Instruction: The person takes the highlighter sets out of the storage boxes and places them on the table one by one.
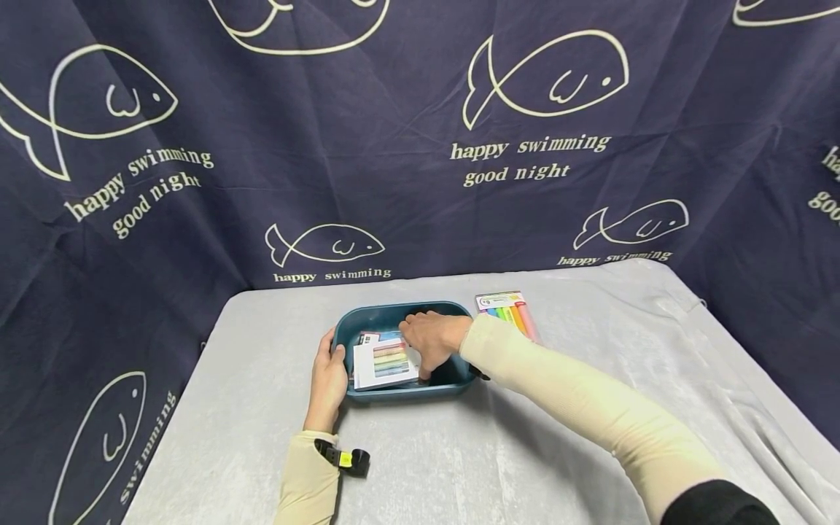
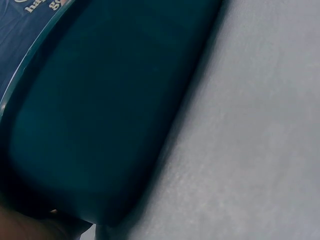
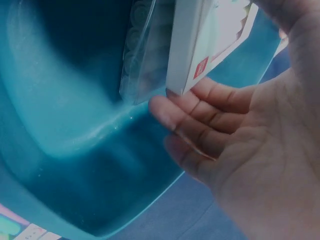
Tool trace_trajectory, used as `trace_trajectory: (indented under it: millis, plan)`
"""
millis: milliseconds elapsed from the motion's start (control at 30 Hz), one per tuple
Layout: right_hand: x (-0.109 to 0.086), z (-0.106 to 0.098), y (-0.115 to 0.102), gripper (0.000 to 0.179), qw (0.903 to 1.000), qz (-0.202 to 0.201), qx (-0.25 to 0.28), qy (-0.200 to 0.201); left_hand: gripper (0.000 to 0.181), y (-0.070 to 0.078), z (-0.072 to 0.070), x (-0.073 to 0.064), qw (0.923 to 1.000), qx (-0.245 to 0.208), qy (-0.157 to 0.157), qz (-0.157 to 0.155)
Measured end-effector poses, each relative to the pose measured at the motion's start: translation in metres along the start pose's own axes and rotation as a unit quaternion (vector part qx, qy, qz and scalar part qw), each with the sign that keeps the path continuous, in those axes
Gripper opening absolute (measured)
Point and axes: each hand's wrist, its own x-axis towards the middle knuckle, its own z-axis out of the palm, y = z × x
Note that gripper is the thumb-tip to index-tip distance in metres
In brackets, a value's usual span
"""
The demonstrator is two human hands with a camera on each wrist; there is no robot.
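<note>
1. Hand state, left: the left hand [image 1: 327,383] grips the left end of the deep teal plastic tub [image 1: 400,394], thumb at the rim.
2. Hand state, right: the right hand [image 1: 433,341] reaches inside the tub, thumb and curled fingers narrowed on the flat white box with a multicolour striped front [image 1: 387,363].
3. Hazard, slip: the box may drop or skew, since the right wrist view shows fingertips only at its edge and corner.
4. Hazard, snag: the box may drag or jam against the clear plastic case with a row of round ends [image 3: 142,50] lying alongside it, if moved sideways.
5. Hazard, tub shift: the tub may slide on the grey cloth-covered table [image 1: 420,467] if the left hand relaxes while the right presses a wall.
6. Hazard, brush contact: the cream right sleeve [image 1: 558,379] may nudge the flat pack of bright-coloured pens [image 1: 505,306], which it partly covers in the head view.
7. Location: the box lies in the tub's left portion, between the hands, touching the right and apart from the left.
</note>
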Motion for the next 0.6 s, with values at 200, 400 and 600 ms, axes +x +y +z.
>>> trace_trajectory:
  millis: [200, 400, 600]
  plan:
    - [-0.0025, 0.0007, 0.0027, 0.070, 0.9997, -0.015, 0.015, 0.015, 0.048, -0.0007, 0.0006, 0.0001, 0.9999, -0.004, 0.002, 0.009]
    - [-0.0054, 0.0009, 0.0028, 0.067, 0.9990, -0.023, 0.034, 0.019, 0.049, -0.0004, 0.0007, -0.0019, 1.0000, 0.001, 0.003, 0.007]
    - [-0.0070, 0.0020, 0.0034, 0.065, 0.9972, -0.023, 0.057, 0.044, 0.049, 0.0003, 0.0004, -0.0016, 1.0000, 0.002, 0.002, 0.005]
